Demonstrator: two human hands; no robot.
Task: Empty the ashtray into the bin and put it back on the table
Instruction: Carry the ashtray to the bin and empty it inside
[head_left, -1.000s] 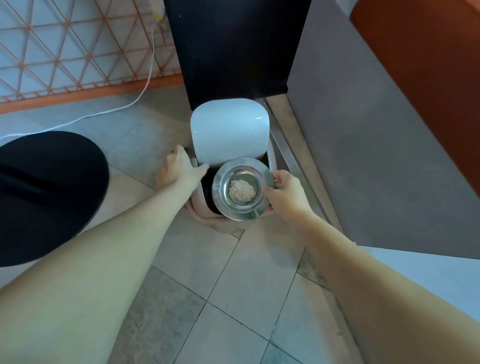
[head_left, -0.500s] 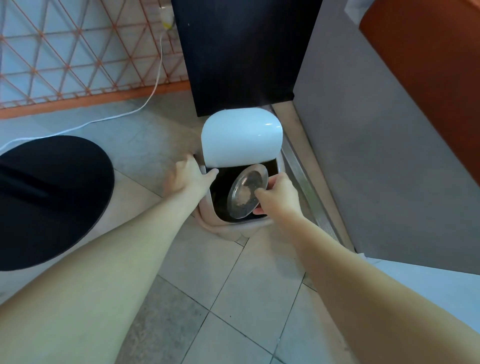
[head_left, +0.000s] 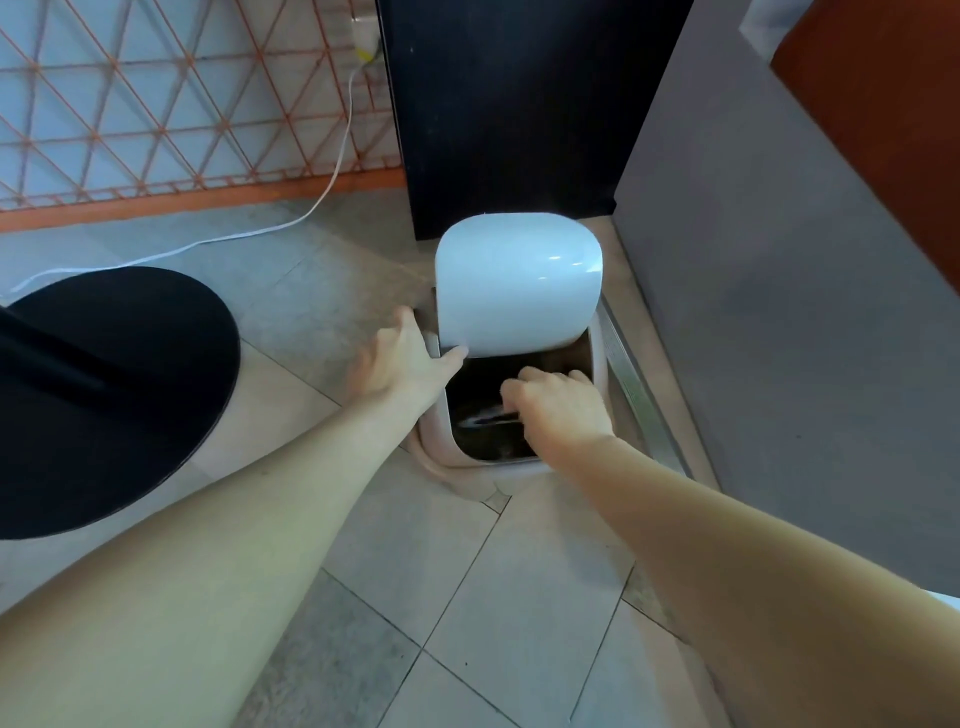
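Half a second back, ashtray (head_left: 488, 417) tilted on edge above the bin (head_left: 524, 460) opening, rim facing up and left; now turned further over, only a blurred silver streak of rim showing under the right hand (head_left: 558, 408). One second back, held level with pale ash inside; no ash visible now. Right hand lower and deeper into the opening than before, knuckles up, back of hand toward the camera. Left hand (head_left: 400, 364) in the same place as before, at the left edge of the lid (head_left: 517, 283).

Ashtray below and left of the right fingers (head_left: 519, 387), gripped by that hand; fingers curled over it, exact contact hidden by the hand and motion blur. Left thumb tucked under the lid's lower left corner, other fingers spread against the bin's left side, propping the lid up and tilted back.

Bin on the tiled floor (head_left: 457, 597), against a black cabinet (head_left: 519, 114) behind and beside a grey wall (head_left: 779, 312). Interior dark; contents not discernible. Round black tabletop (head_left: 104, 395) to the left, well apart from the bin. White cable (head_left: 332, 182) across the floor behind.
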